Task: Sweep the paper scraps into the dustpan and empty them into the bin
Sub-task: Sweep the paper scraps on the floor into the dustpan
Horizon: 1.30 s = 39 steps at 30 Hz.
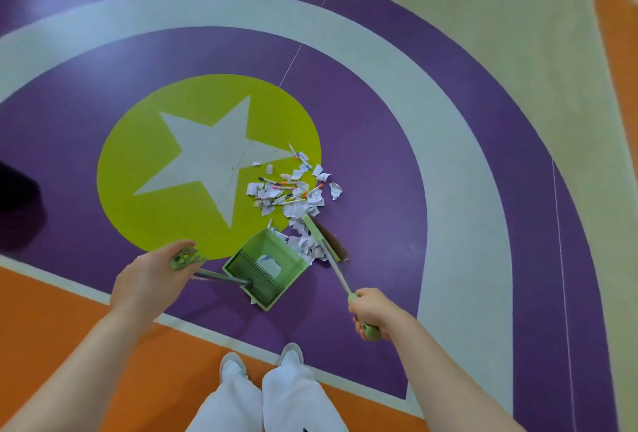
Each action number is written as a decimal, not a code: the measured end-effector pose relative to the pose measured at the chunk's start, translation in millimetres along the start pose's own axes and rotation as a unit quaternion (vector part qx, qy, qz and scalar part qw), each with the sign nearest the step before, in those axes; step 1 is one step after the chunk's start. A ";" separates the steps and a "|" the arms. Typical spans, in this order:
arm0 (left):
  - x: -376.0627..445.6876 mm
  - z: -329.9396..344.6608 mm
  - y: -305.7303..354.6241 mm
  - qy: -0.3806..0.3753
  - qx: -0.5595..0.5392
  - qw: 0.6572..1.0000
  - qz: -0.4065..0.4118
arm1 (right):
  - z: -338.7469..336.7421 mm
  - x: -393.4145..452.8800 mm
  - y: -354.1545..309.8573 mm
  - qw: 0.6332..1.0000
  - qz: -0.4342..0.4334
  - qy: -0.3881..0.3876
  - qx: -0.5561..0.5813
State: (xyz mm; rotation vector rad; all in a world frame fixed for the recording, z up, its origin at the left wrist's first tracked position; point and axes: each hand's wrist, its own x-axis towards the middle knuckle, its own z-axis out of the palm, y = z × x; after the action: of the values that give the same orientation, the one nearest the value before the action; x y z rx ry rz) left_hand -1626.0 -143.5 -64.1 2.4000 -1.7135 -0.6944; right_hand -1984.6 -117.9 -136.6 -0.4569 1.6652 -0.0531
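A pile of white paper scraps (293,193) mixed with several coloured pens lies on the purple floor beside a yellow circle with a star. A green dustpan (266,267) rests on the floor, its mouth toward the pile, with one scrap inside. My left hand (152,276) grips the green top of the dustpan's long handle. My right hand (371,312) holds the green handle of a broom (322,241), whose head sits at the dustpan's mouth among the nearest scraps. No bin is in view.
The floor is patterned in purple, white, yellow and orange bands. My feet in white shoes (262,361) stand on the white and orange edge just behind the dustpan. A dark object (17,190) sits at the far left edge.
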 end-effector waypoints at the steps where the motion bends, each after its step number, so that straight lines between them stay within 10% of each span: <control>1: 3.2 -2.5 -0.6 0.000 -0.003 1.000 0.002 | 1.2 -7.4 -0.7 1.000 -0.003 -0.004 0.004; 20: 115.0 -51.7 -22.2 -0.023 -0.010 0.999 0.042 | -15.4 -45.2 -106.8 0.990 -0.073 0.105 0.063; 39: 185.9 -34.5 7.3 0.027 -0.034 0.998 -0.055 | -81.3 115.3 -290.8 0.969 -0.068 0.178 -0.155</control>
State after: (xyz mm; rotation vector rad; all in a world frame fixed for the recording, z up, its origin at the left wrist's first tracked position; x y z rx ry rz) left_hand -1569.8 -322.8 -86.4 2.4577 -1.5233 -0.6828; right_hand -1994.5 -440.8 -146.8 -0.8383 2.0032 0.0259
